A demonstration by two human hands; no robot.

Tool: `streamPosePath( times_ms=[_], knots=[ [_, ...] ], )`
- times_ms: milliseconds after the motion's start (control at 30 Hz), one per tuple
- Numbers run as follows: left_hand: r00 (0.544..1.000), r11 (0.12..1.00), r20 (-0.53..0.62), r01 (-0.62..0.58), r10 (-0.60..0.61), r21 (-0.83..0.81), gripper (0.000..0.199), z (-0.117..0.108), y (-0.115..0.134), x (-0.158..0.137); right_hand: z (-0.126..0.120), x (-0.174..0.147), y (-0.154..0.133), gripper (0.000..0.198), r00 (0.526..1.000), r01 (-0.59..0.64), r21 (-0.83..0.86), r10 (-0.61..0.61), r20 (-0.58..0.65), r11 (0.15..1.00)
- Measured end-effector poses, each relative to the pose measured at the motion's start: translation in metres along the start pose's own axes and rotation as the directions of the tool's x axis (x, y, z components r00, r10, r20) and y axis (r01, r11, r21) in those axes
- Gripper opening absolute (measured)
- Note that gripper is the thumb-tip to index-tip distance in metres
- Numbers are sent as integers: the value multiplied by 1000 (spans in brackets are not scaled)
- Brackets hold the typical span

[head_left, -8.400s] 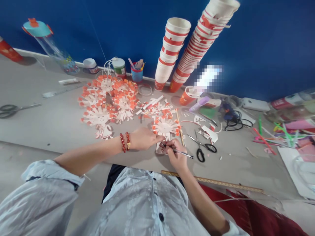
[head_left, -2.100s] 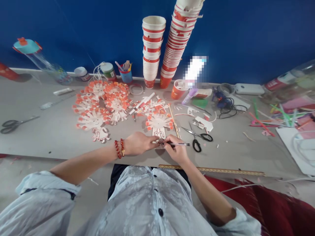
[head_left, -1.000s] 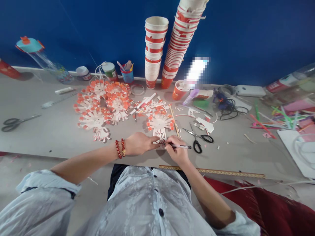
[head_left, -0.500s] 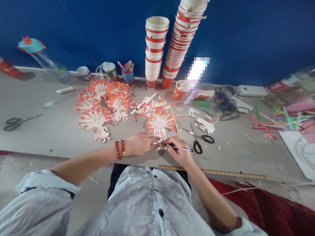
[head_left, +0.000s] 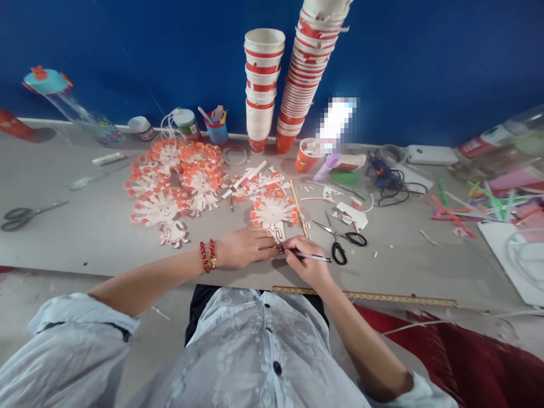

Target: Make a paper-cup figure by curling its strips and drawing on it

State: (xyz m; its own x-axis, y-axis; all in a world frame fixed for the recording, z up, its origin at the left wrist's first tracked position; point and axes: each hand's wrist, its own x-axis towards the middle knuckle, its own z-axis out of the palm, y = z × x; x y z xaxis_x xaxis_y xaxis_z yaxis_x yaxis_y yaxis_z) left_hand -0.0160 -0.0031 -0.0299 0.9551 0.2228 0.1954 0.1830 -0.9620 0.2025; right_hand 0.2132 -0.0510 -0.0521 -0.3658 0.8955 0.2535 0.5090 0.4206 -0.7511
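Note:
In front of me lies a paper cutout [head_left: 273, 211] with a fringed, orange-tipped round head and a white body that bears a drawn outline. My left hand [head_left: 249, 248] lies flat across the lower body, fingers stretched out and pressing on it. A pen [head_left: 312, 256] is gripped in my right hand [head_left: 306, 262], its tip at the lower part of the cutout, close to my left fingertips. The hands cover much of that lower part. Right of the cutout are a thin wooden stick [head_left: 298, 207] and open black-handled scissors [head_left: 340, 237].
Finished-looking paper figures [head_left: 164, 207] overlap at the left, beside paper scraps [head_left: 266, 181]. Tall paper cup stacks [head_left: 260, 119] stand at the back. Another pair of scissors [head_left: 19, 218] lies far left. Coloured straws [head_left: 488, 198] are at the right, and a patterned strip [head_left: 382, 297] runs along the front edge.
My left fingers have shifted over the cutout's body and cover more of it. The pen stays in my right hand at the paper. The whole view has shifted slightly.

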Motion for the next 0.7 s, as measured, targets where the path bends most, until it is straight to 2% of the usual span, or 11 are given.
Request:
streamPosePath(
  times_ms=[400, 700],
  knots=[
    [997, 994, 55, 51, -57, 95, 38, 2, 10, -3, 0, 0, 1, 9, 1000, 15, 9, -15, -13, 1000],
    [996, 996, 20, 88, -88, 20, 37, 7, 10, -6, 0, -1, 3, 10, 1000, 19, 26, -19, -3, 999]
  ],
)
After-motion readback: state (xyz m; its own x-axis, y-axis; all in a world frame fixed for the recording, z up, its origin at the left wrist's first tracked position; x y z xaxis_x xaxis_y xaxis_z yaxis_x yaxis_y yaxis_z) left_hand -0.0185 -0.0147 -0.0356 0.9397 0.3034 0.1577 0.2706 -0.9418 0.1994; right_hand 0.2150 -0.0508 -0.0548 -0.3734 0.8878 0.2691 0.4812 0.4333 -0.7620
